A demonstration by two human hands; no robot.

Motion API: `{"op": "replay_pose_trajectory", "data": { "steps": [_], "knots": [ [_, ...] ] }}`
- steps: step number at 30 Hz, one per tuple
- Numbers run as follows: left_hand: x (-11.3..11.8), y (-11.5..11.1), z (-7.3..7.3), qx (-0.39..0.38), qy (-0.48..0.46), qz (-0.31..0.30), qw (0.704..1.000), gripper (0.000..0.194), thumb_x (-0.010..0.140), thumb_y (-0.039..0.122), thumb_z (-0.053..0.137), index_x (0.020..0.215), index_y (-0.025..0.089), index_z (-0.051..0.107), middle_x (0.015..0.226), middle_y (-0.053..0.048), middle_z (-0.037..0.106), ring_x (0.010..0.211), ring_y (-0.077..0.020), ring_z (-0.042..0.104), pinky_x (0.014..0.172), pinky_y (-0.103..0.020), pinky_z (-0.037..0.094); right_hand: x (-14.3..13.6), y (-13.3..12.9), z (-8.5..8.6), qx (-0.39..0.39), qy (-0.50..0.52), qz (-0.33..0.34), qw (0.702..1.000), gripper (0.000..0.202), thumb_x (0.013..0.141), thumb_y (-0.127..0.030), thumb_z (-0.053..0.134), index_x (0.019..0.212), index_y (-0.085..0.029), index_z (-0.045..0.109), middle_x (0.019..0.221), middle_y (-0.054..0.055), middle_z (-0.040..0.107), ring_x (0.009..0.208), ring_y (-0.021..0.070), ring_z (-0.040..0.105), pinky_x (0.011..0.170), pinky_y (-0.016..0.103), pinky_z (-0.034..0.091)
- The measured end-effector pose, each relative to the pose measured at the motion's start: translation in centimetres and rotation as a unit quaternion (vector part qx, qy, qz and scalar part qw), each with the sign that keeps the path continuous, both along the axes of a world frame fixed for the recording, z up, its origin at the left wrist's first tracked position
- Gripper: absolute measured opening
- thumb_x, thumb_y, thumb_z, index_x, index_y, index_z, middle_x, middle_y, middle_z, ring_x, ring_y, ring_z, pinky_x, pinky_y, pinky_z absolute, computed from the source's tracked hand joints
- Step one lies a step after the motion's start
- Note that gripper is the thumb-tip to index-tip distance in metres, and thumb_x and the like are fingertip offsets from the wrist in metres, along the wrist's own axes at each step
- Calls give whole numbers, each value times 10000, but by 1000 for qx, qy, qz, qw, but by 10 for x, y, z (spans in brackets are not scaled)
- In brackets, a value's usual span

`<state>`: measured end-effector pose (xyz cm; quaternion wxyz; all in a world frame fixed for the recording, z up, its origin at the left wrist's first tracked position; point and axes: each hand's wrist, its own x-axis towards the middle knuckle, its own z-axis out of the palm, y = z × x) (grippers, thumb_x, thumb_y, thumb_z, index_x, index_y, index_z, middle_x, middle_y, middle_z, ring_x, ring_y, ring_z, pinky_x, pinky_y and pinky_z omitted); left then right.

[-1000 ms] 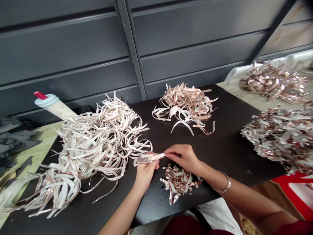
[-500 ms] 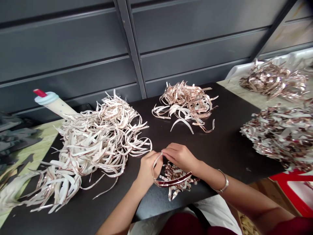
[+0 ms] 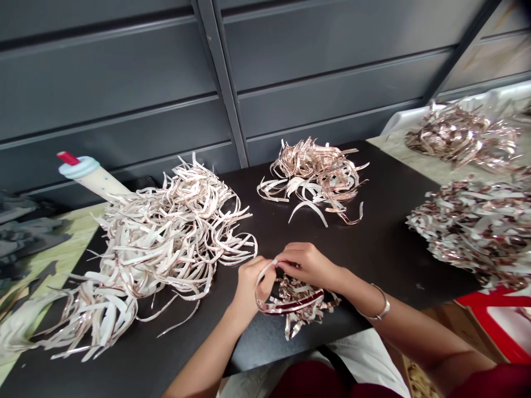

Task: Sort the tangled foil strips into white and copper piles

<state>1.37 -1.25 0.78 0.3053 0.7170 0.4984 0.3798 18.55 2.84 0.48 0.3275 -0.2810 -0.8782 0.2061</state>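
A curved shiny strip (image 3: 290, 305), white on one side and rose-gold on the other, loops down from my fingertips toward the table's front edge. My left hand (image 3: 254, 282) is closed on its upper end. Fingertips of my right hand (image 3: 306, 265) pinch the same end, meeting the left fingers. Under the strip and my right wrist lies a small heap of crinkled rose-gold pieces (image 3: 296, 326). To the left of my hands spreads a big pile of white-backed curled strips (image 3: 166, 237). Beyond them sits a smaller rose-gold pile (image 3: 317, 166).
The black table (image 3: 385, 243) meets a grey panelled wall. At its right edge is a large crinkled heap (image 3: 481, 232), with another shiny pile (image 3: 460, 132) behind. A pale cylinder with a red tip (image 3: 99, 179) stands tilted at the back left. A red-edged container (image 3: 498, 326) is lower right.
The hanging strip has shifted slightly left. My right wrist and its bracelet have moved a little to the right; both hands keep nearly the same place.
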Motion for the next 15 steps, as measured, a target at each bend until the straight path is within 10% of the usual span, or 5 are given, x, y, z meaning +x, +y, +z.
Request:
{"op": "replay_pose_trajectory", "data": {
  "steps": [15],
  "knots": [
    [3, -2, -2, -3, 43, -36, 998, 244, 804, 150, 461, 579, 173, 553, 558, 3, 458, 513, -117, 432, 522, -237, 284, -6, -4, -5, 2, -20, -56, 998, 192, 751, -71, 508, 592, -164, 560, 565, -9, 509, 545, 111, 458, 528, 221, 334]
  ]
}}
